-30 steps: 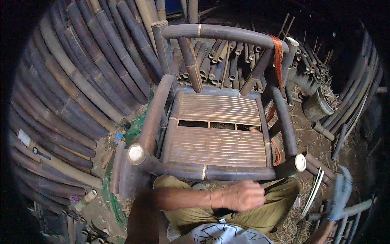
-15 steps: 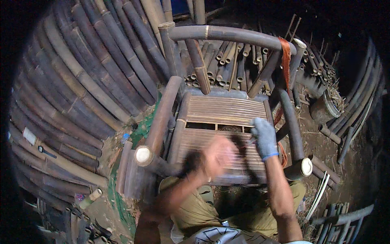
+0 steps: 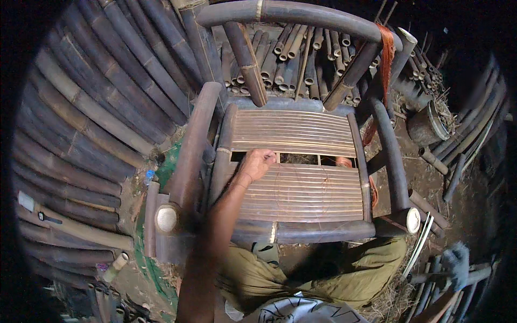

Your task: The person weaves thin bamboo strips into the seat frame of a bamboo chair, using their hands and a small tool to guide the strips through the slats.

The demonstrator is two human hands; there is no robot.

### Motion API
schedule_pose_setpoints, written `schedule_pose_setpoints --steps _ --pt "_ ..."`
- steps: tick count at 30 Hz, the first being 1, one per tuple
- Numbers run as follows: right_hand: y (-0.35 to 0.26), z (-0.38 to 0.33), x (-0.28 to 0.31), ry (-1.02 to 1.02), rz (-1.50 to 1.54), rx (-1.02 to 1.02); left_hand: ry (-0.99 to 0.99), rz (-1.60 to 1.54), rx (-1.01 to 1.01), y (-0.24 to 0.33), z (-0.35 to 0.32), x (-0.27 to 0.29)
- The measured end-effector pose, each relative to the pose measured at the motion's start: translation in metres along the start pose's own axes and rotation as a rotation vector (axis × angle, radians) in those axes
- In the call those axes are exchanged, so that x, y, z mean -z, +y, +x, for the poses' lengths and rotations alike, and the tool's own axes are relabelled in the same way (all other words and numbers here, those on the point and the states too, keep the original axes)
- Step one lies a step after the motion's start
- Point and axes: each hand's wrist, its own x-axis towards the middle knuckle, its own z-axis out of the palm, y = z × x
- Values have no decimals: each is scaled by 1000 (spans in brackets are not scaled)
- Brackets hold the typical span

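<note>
Reaching over the slatted bamboo seat [image 3: 296, 191] beneath it, the bare left hand [image 3: 259, 163] now bunches its fingertips at the gap [image 3: 299, 159] (what they pinch, if anything, I cannot tell). The gloved right hand [image 3: 456, 264] has swung off the seat, well to the left's right, its grip unreadable, leaving only the left at the gap.

Long dark brown bamboo poles [image 3: 91, 107] cover the left side, shorter hollow bamboo tubes [image 3: 292, 49] lie at the back, crumpled green sheeting [image 3: 168, 167] lies on brown dirt floor [image 3: 425, 185]
</note>
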Motion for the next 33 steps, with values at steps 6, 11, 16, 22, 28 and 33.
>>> schedule_pose_setpoints --steps 6,11,16,22,28,33 --pt "-96 -31 -95 210 -342 247 138 -495 186 -15 -1 21" --pt "-187 13 -193 60 -41 495 98 -654 151 -18 -1 21" --pt "-245 117 -323 166 -180 903 112 -587 192 -13 -3 20" --pt "-278 187 -412 5 -500 959 99 -587 161 -15 -3 18" --pt "-271 208 -435 14 -572 935 155 -480 97 -20 0 6" --pt "-268 185 -396 -276 270 243 283 -349 119 -12 4 8"
